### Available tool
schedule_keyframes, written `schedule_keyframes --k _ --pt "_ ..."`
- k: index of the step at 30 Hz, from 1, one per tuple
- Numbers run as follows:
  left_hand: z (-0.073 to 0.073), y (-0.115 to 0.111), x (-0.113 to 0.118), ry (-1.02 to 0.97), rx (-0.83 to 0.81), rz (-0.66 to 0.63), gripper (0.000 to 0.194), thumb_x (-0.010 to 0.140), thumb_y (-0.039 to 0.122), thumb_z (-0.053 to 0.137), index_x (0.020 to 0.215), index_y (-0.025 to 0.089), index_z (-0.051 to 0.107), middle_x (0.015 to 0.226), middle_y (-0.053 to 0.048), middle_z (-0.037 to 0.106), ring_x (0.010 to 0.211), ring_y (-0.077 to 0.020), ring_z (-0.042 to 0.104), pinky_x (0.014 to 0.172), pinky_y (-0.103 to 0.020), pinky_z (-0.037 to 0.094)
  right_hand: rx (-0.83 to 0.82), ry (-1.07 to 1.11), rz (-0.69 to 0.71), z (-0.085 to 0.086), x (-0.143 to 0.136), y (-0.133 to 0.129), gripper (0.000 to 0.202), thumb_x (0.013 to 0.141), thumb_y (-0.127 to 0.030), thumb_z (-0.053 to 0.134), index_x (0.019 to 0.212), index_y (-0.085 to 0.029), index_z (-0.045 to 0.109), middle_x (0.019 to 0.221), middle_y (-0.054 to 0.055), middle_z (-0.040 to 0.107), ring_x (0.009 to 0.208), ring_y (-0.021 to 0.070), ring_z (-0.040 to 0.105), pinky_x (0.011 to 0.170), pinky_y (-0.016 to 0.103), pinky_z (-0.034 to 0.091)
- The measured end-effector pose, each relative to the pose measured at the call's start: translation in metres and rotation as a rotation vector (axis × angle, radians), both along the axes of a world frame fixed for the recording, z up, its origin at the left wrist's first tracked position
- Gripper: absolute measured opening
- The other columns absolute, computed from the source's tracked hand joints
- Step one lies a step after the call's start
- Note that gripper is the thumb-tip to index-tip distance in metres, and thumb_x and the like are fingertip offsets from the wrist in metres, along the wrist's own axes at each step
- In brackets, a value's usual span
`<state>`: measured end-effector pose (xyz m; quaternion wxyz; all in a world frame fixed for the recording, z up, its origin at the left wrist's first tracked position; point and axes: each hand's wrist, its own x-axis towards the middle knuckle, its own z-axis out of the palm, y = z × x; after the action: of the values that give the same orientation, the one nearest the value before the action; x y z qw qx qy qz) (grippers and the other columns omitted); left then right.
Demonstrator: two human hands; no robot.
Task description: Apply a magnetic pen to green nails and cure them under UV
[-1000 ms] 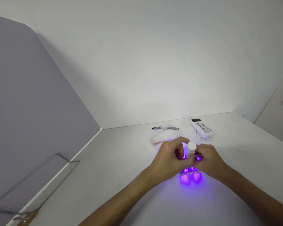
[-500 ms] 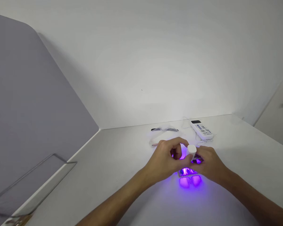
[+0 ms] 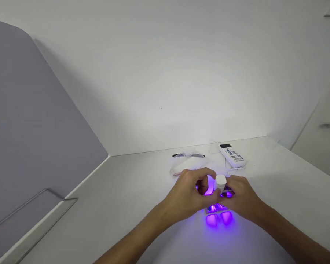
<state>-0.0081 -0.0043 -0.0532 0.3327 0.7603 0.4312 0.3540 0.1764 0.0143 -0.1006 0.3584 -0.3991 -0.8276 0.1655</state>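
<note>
Head view, toward five o'clock: the left hand (image 3: 187, 194), loosely curled, pinches a white, square-ended, plastic-looking stick (image 3: 220, 180) upright, probably aiming violet light (image 3: 211, 220) at the white counter (image 3: 121, 190); the right hand (image 3: 243, 196) curls alongside, its hold hidden. Both sit slightly lower than in the earlier frame.

Through the head camera I look forward and down over the nearby table (image 3: 121, 198), facing its back edge (image 3: 143, 151) and the wall (image 3: 159, 73).

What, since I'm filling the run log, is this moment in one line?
left hand: pinching white block; right hand: beside block, grip hidden; below: violet glow on table; beyond: labelled white device
</note>
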Motion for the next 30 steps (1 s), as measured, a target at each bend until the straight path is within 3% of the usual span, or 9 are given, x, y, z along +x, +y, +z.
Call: schedule_keyframes --k 9,13,15,20,30 --pt "0.001 0.002 -0.001 0.085 -0.051 -0.024 0.016 0.073 0.017 0.068 0.088 0.021 0.067 0.056 0.009 0.046 0.053 -0.0095 0.040 0.055 -0.024 0.034 -0.040 -0.014 -0.019 0.002 0.001 -0.001 0.024 0.075 -0.024 0.060 0.057 -0.020 0.044 0.051 -0.004 0.048 0.047 0.0102 0.042 0.046 0.021 0.031" --pt "0.001 0.002 -0.001 0.133 -0.056 -0.038 0.008 0.073 0.016 0.067 0.070 0.020 0.060 0.055 0.009 0.044 0.053 -0.0089 0.039 0.054 -0.024 0.032 -0.077 -0.022 -0.039 0.004 0.002 -0.001 0.024 0.073 -0.025 0.061 0.057 -0.020 0.044 0.050 -0.005 0.048 0.047 0.0101 0.041 0.046 0.021 0.031" --pt "0.001 0.002 0.000 0.127 -0.050 -0.033 0.011 0.072 0.015 0.066 0.067 0.019 0.058 0.054 0.009 0.043 0.052 -0.0087 0.039 0.053 -0.024 0.031 -0.093 -0.019 -0.039 0.004 0.002 -0.001 0.023 0.071 -0.025 0.061 0.057 -0.020 0.044 0.050 -0.005 0.048 0.047 0.0104 0.041 0.046 0.021 0.031" --pt "-0.004 0.000 0.005 0.104 -0.040 0.000 0.012 0.071 0.016 0.068 0.082 0.021 0.065 0.055 0.010 0.046 0.052 -0.0092 0.041 0.053 -0.023 0.032 -0.067 -0.002 -0.015 0.004 0.002 0.001 0.019 0.072 -0.026 0.058 0.058 -0.020 0.047 0.050 -0.004 0.049 0.048 0.0109 0.041 0.046 0.021 0.031" --pt "-0.016 0.002 0.011 0.001 -0.013 0.030 0.009 0.070 0.015 0.065 0.072 0.019 0.058 0.053 0.009 0.042 0.052 -0.0089 0.038 0.051 -0.022 0.030 -0.021 0.004 -0.025 0.003 0.003 0.001 0.014 0.065 -0.018 0.052 0.057 -0.021 0.041 0.049 -0.004 0.046 0.047 0.0106 0.039 0.045 0.020 0.030"
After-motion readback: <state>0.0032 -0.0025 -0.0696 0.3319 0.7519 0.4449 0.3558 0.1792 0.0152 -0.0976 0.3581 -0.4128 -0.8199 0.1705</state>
